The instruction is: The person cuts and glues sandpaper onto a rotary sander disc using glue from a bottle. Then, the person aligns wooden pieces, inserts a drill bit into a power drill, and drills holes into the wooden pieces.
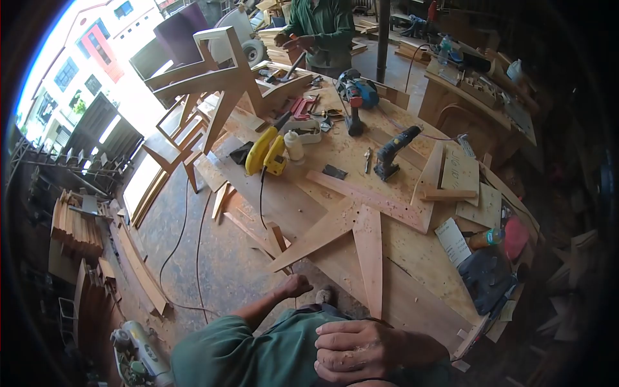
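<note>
My left hand (pixel 296 286) is closed in a loose fist beside the workbench edge, with nothing visible in it. Close to the camera, my right hand (pixel 354 351) lies across the front of my green shirt, its fingers extended and slightly bent, specks of sawdust on them. Nothing shows in this hand, though its palm is hidden. On the bench ahead, two tapered wooden pieces meet in a V: a pale one (pixel 316 240) points towards my left hand, and a pinkish one (pixel 369 264) points towards my right. Dark holes show near where they meet.
The workbench (pixel 425 297) carries a yellow blower (pixel 265 151), a cordless drill (pixel 394 153), another power tool (pixel 358 97) and a white bottle (pixel 294 147). A wooden chair frame (pixel 225 84) stands at the back left. Across the bench a person (pixel 322 32) holds a hammer. Cables trail over the floor.
</note>
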The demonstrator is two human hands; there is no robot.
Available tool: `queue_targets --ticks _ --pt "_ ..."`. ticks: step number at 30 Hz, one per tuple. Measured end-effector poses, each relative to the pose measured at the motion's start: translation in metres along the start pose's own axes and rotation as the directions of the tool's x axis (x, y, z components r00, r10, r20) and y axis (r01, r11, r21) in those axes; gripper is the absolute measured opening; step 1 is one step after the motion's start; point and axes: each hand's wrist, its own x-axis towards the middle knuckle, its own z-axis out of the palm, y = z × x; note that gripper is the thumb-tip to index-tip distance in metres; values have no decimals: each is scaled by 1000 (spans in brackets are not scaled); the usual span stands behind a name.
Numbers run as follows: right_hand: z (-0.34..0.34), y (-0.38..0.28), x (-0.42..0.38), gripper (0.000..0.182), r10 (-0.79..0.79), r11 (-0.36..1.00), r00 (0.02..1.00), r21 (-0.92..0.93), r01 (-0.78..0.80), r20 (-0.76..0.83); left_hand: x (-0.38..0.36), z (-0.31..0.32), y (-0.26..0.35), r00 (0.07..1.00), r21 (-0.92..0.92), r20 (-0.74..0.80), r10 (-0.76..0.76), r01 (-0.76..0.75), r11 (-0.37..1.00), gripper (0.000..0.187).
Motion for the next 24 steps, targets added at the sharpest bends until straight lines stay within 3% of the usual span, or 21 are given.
queue_targets --ticks 2,4,6,9,12,15,18,21,24 --pt "5 4 16 28 -27 1000 999 10 27 21 -12 -7 -11 999 -14 35 -38 39 999 44" --pt "12 4 24 20 23 998 999 -49 -25 -32 -21 -12 -19 994 -57 93 -64 70 996 46" --pt "24 9 22 19 54 995 987 -71 -65 -152 -29 -1 -33 995 -115 31 -92 95 989 40" --pt "28 30 -1 22 334 914 921 -170 -369 -202 -40 13 -50 995 -140 -23 -95 91 986 39" --pt "43 78 -64 22 657 587 700 -395 -707 -278 -54 17 -49 987 -156 3 -161 159 975 39" --pt "61 116 -163 33 900 144 309 -460 -876 -307 -69 18 -54 970 -168 -8 -245 240 956 38" --pt "91 132 -260 35 934 -16 146 -446 -895 -327 -87 7 -47 950 -201 -59 -307 290 936 37" --pt "111 133 -303 49 959 -134 -29 -362 -923 -282 -99 -9 -36 937 -173 -25 -349 340 924 37" --pt "126 130 -318 68 924 -168 -45 -298 -940 -380 -91 -8 -49 953 -49 -54 -297 295 954 31"
